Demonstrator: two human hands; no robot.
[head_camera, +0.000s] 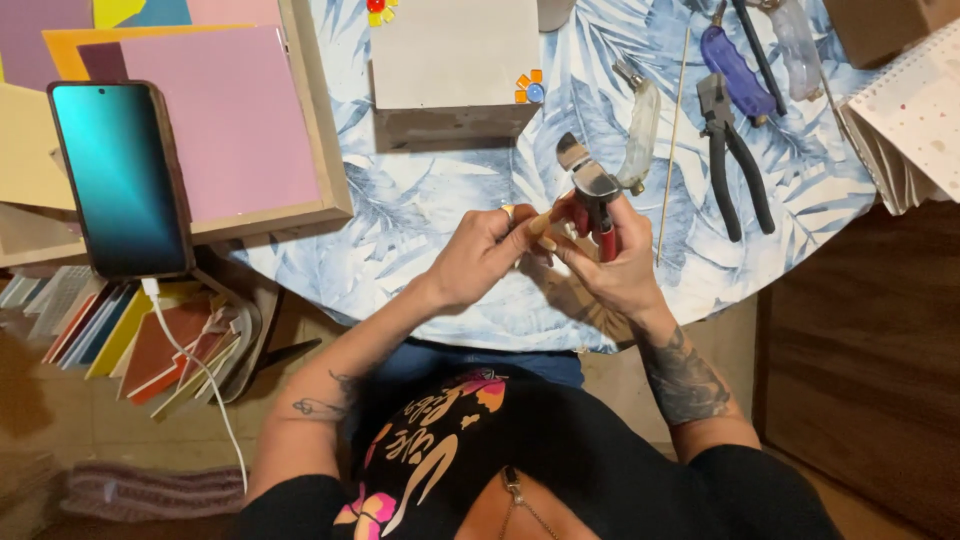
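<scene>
My right hand (610, 265) grips red-handled pliers (592, 190) with a metal head that points away from me. My left hand (482, 250) pinches a small thin tan piece (548, 218) and holds it against the jaws of the pliers. Both hands meet over the near edge of a table covered with a blue leaf-print cloth (430, 210). A ring shows on a finger of my left hand.
A grey block (455, 70) with small coloured glass flowers stands ahead. Black pliers (735, 160), a blue-handled tool (740, 70), a clear-handled tool (640, 130) and a thin stick (672, 150) lie at right. A phone (120, 180) leans on a tray of coloured sheets (220, 120) at left.
</scene>
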